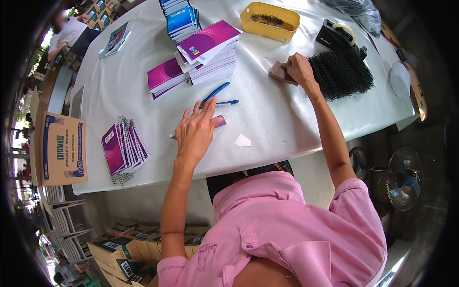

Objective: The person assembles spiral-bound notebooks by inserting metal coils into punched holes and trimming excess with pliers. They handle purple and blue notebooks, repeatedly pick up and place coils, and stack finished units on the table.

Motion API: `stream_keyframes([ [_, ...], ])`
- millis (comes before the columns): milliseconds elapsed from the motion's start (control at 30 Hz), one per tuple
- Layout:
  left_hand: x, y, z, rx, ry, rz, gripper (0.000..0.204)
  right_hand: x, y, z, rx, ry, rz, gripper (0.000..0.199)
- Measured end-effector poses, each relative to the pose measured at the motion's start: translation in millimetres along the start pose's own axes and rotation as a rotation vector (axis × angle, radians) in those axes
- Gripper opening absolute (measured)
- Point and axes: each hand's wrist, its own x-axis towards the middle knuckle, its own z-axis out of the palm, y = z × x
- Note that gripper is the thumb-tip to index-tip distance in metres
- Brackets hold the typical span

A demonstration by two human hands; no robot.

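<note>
My left hand [195,131] is over the table with its fingers spread, its fingertips at a pair of blue-handled pliers [221,91]. Beneath its thumb side lies a purple-covered notepad or strip [219,121], mostly hidden. My right hand [300,70] has curled fingers and rests at a small brown block [281,73], beside a pile of black wire spirals [340,74]. Whatever its fingers hold is hidden. Unbound purple notepads [213,43] form stacks beyond my left hand. Spiral-bound purple notepads [122,146] stand in a bundle at the left.
A yellow tub [270,37] with loose spirals and a black tape dispenser [336,36] sit at the back. Blue notepads [182,21] are stacked behind the purple ones. A white paper scrap [243,140] lies near the front edge. A carton [64,149] stands left; a fan [403,178] right.
</note>
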Motion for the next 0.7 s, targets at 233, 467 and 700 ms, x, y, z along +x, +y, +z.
stream_keyframes([
  [233,-2,-2,-1,0.02,-0.002,0.0,0.052,2,21,-19,-0.051,-0.102,-0.066,0.014],
  [467,-5,-5,2,0.032,0.015,0.0,0.052,-21,21,-23,-0.159,-0.028,-0.006,0.018],
  [700,-3,-3,3,0.041,0.009,0.005,0.052,-19,33,-27,-0.22,-0.049,-0.018,0.018],
])
